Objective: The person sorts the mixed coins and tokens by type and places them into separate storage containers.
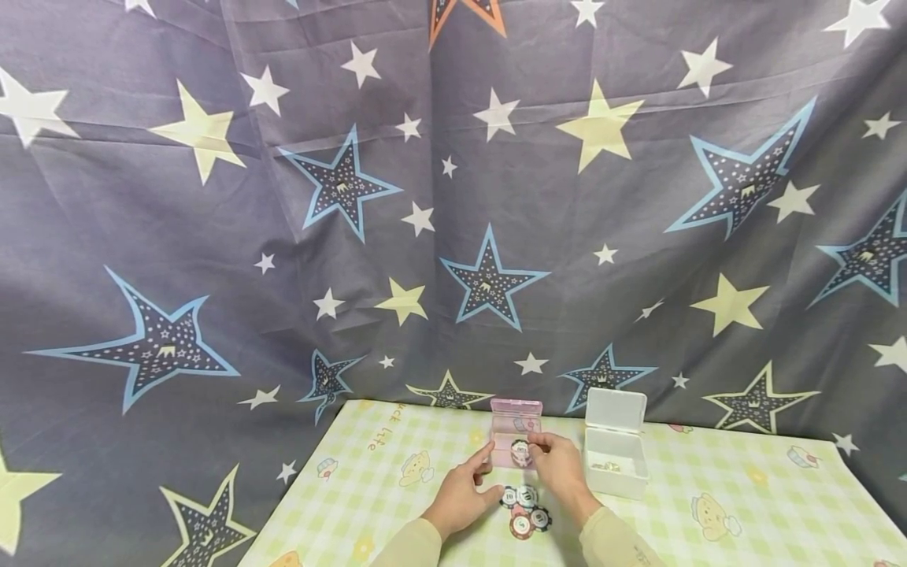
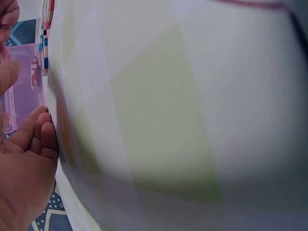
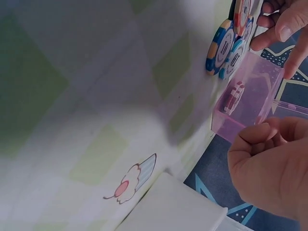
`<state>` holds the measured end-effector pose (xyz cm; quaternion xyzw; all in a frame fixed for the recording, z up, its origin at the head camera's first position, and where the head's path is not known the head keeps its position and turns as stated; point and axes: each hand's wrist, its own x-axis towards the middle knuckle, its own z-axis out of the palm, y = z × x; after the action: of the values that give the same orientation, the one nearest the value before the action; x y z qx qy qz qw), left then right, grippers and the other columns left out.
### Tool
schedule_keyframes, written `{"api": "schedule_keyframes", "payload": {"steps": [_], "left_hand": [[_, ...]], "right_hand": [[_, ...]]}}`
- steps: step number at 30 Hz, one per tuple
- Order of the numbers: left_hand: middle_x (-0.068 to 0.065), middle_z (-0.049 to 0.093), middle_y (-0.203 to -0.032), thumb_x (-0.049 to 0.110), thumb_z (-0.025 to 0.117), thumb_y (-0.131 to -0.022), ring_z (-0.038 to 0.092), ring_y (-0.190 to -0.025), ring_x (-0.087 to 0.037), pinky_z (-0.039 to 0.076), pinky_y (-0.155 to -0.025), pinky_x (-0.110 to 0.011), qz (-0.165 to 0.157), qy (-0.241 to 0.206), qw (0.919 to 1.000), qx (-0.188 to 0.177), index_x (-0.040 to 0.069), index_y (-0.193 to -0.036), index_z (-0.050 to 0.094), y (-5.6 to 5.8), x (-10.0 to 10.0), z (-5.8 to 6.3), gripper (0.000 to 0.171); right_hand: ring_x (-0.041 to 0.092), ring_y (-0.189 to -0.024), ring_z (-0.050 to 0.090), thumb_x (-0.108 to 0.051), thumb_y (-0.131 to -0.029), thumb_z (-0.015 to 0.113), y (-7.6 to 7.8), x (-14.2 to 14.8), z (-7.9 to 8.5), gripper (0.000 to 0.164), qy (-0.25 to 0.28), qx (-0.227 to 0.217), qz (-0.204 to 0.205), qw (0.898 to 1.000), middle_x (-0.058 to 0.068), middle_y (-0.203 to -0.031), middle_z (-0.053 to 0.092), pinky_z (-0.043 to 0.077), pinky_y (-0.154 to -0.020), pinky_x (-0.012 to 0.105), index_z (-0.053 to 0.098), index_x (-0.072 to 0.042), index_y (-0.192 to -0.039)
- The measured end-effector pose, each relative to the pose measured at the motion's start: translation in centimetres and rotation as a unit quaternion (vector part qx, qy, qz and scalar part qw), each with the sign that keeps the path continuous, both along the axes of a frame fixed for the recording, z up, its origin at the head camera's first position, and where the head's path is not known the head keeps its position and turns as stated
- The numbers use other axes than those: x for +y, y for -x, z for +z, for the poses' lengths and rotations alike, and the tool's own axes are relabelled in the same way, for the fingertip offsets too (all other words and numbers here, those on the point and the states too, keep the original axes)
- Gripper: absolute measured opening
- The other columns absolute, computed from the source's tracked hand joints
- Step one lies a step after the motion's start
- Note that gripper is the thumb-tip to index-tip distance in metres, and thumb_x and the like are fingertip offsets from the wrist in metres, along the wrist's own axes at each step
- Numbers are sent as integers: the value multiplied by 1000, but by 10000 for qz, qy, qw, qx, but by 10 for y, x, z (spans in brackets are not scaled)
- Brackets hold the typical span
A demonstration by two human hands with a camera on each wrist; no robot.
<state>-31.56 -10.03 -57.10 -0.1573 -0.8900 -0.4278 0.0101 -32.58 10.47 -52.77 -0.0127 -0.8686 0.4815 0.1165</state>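
A see-through pink plastic box (image 1: pixel 501 458) stands with its hinged lid (image 1: pixel 516 407) raised at the back. Inside it is a red-and-white poker chip (image 3: pixel 234 97). My right hand (image 1: pixel 563 472) pinches the box's right rim between thumb and curled fingers. On the other side, my left hand (image 1: pixel 460 496) reaches its extended index finger to the left rim, its other fingers loosely bent. Several poker chips (image 1: pixel 522 525), blue, black and red-brown edged, lie in front of the box between the hands. In the left wrist view the left hand (image 2: pixel 24 178) rests low by the tabletop.
Right of the right hand stands a white lidded box (image 1: pixel 623 482), its lid up, with small gold-coloured bits (image 1: pixel 605 466) visible in it. A green checked cloth (image 1: pixel 772 504) with cartoon prints covers the table. A grey star-patterned curtain (image 1: pixel 397 236) hangs behind.
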Motion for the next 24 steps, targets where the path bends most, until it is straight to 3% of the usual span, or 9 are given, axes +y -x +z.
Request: {"api": "schedule_keyframes", "payload": {"steps": [6,10,15,19,24], "left_hand": [[-10,77,-131,29,83,-90,59,-94,-15,50,-82,-31,-13,19,10000,29,19,-162,48,1,0,-2,81],[-10,77,-130,28,83,-90,59,-93,-16,49,-81,-30,-3,25,10000,57,18,-162,48,0,-1,0,81],[-10,77,-131,27,83,-90,60,-94,-17,49,-81,-30,2,34,10000,48,18,-162,47,-1,-2,1,82],[-9,77,-131,27,83,-90,59,-94,-16,49,-81,-30,18,59,10000,26,18,-163,47,-1,-2,1,82],[-8,76,-131,29,84,-89,61,-96,-16,51,-84,-32,13,41,10000,37,18,-162,47,-1,0,0,82]], "right_hand": [[23,-92,72,-6,-95,70,-6,8,0,21,0,91,55,9999,15,-104,81,58,-79,35,80,1,-112],[16,-84,69,-5,-92,73,-11,17,-4,13,-215,258,185,9993,8,-93,80,55,-74,30,80,-2,-102],[9,-74,61,-5,-88,78,-18,27,-12,4,-717,212,988,9923,0,-83,76,52,-70,25,78,-7,-92],[15,-79,69,-9,-87,82,-22,31,-19,15,-1175,109,1671,9788,3,-90,78,58,-72,29,77,-5,-101],[26,-90,76,-14,-86,85,-23,27,-26,32,-1673,152,1938,9666,10,-103,81,62,-78,43,77,-3,-115]]}}
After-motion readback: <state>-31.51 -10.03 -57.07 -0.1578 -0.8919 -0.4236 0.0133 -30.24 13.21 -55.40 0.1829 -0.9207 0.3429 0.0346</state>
